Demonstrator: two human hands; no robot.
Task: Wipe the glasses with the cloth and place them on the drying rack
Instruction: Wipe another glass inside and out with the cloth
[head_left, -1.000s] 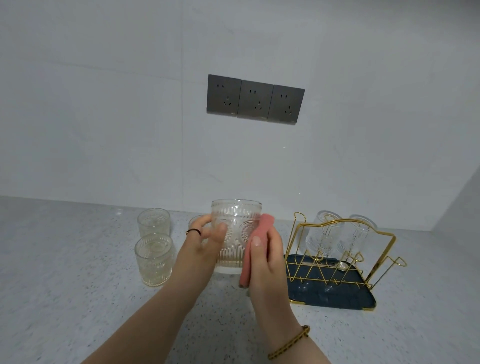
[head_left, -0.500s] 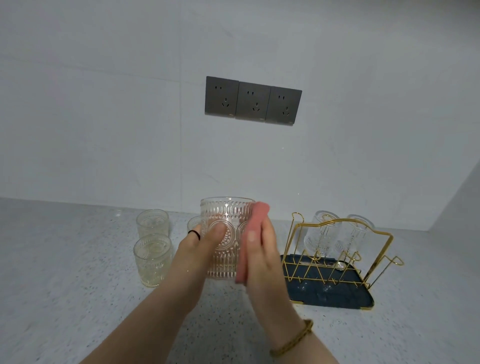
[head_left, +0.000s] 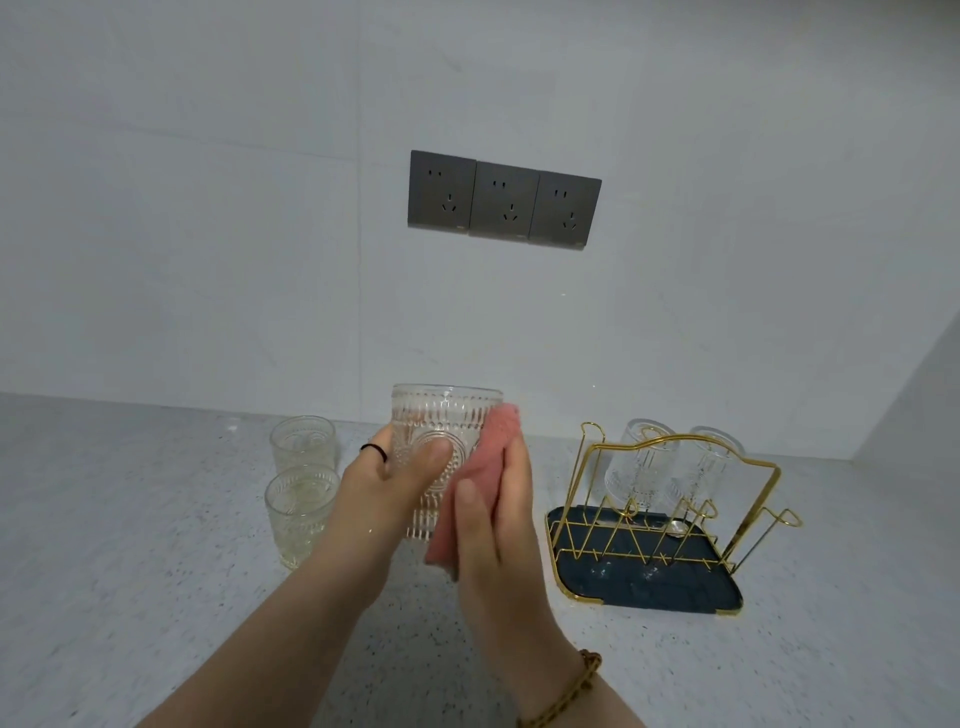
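Left hand (head_left: 387, 480) grips the clear embossed glass tumbler (head_left: 441, 431) mid-air over the speckled grey stone countertop (head_left: 130, 545): thumb across the near face, the other fingers curled round the far left side (black ring on 1 of them). Tumbler is upright, mouth up, not touching the counter.

Right hand (head_left: 498, 525) presses the folded pink cloth (head_left: 480, 483) flat against the tumbler's right side. Its fingers are straight and held together along the cloth, with the thumb lying on the near edge. Cloth runs from just under the rim to below the base. Brown beaded bracelet (head_left: 579, 686) on the right wrist.

2 more clear embossed glasses stand upright on the counter to the left of the hands: near glass (head_left: 298, 512) in front, far glass (head_left: 303, 441) just behind it, close together (contact between them not clear).

Gold wire drying rack with a dark blue tray (head_left: 649, 577) sits on the counter to the right, apart from the hands. 2 clear glasses hang upside down on its rear pegs, side by side: left inverted glass (head_left: 641, 465) and right inverted glass (head_left: 709, 470). Front pegs are bare.

3 dark grey wall sockets (head_left: 504, 200) in a row on the white tiled wall (head_left: 208, 208) above.
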